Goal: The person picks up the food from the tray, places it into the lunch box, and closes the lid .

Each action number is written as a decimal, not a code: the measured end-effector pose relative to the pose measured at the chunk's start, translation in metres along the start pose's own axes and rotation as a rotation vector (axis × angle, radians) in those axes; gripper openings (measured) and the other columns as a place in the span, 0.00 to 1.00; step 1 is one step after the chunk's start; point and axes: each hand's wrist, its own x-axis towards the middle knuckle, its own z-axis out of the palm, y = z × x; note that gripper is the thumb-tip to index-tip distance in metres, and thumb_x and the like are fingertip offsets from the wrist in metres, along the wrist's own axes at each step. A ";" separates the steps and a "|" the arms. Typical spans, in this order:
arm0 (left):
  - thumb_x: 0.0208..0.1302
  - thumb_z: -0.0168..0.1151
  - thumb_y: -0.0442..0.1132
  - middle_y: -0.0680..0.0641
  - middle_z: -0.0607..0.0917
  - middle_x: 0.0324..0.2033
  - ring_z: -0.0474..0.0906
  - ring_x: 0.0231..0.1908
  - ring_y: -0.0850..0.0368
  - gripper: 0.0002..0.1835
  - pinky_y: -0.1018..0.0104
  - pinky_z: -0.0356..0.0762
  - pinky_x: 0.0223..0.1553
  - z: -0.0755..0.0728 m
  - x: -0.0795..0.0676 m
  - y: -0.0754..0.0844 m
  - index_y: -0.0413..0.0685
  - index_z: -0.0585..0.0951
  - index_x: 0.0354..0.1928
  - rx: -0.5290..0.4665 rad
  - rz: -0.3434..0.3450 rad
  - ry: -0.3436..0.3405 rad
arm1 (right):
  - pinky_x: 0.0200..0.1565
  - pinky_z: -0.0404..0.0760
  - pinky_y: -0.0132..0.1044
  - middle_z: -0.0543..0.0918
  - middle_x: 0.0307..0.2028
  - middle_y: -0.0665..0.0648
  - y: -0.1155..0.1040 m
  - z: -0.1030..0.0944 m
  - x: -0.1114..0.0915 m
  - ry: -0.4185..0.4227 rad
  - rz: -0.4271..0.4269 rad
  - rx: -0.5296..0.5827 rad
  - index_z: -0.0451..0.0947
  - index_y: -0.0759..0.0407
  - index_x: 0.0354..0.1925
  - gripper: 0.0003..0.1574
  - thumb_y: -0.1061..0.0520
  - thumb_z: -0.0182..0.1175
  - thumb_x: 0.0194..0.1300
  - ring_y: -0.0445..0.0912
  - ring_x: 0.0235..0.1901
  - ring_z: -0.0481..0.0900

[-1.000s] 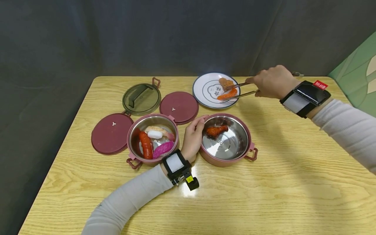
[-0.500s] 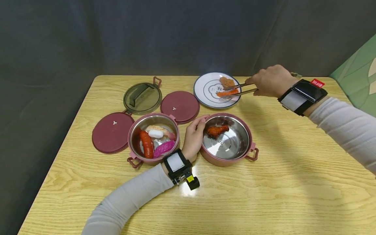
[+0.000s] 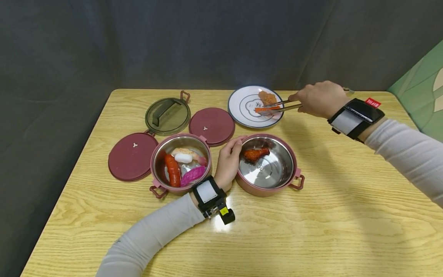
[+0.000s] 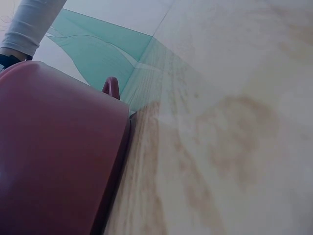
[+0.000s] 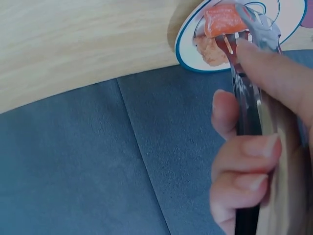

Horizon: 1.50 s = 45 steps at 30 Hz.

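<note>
My right hand [image 3: 322, 99] grips metal tongs [image 3: 288, 105] with fork-like tips, over the white blue-rimmed plate [image 3: 238, 111]. Between the tips is an orange, white-striped piece like salmon [image 5: 225, 20], seen nearly edge-on in the head view. A lumpy light-brown fried piece [image 3: 266, 98] lies beside it on the plate. My left hand [image 3: 226, 163] holds the left side of the right-hand pink steel-lined pot [image 3: 264, 192], thumb at the rim and fingers along the outer wall. A browned chicken drumstick [image 3: 256, 154] lies inside that pot.
Left of my left hand, a second pink pot [image 3: 155, 169] holds a red sausage [image 3: 172, 170], a purple piece [image 3: 192, 176], a white piece [image 3: 183, 157] and a shrimp-like piece [image 3: 199, 158]. Behind lie two maroon lids [image 3: 133, 156] and a clear handled lid [image 3: 167, 115]. A dark curtain [image 3: 207, 46] hangs behind.
The tong tips have drawn closer together around the orange piece, which has turned from broad side up to nearly edge-on. My left hand and both pots stay in place.
</note>
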 end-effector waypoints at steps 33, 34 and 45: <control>0.77 0.42 0.38 0.41 0.77 0.60 0.71 0.63 0.52 0.19 0.64 0.67 0.65 0.001 -0.001 0.000 0.36 0.75 0.61 -0.001 0.013 -0.001 | 0.18 0.69 0.41 0.83 0.27 0.57 0.007 0.006 -0.024 0.127 -0.007 0.157 0.75 0.55 0.63 0.30 0.50 0.64 0.65 0.47 0.22 0.73; 0.77 0.42 0.38 0.41 0.77 0.60 0.71 0.63 0.52 0.19 0.64 0.67 0.65 0.001 -0.002 0.000 0.36 0.75 0.61 0.000 0.011 0.000 | 0.18 0.69 0.41 0.83 0.27 0.57 0.008 0.006 -0.025 0.126 -0.007 0.161 0.74 0.55 0.63 0.30 0.49 0.64 0.65 0.47 0.22 0.73; 0.78 0.44 0.40 0.42 0.76 0.61 0.69 0.64 0.52 0.20 0.60 0.64 0.67 -0.001 -0.001 -0.002 0.38 0.75 0.62 0.003 -0.018 0.014 | 0.15 0.62 0.38 0.82 0.25 0.56 0.002 -0.005 -0.038 0.129 -0.003 0.196 0.74 0.55 0.64 0.30 0.49 0.63 0.66 0.45 0.17 0.68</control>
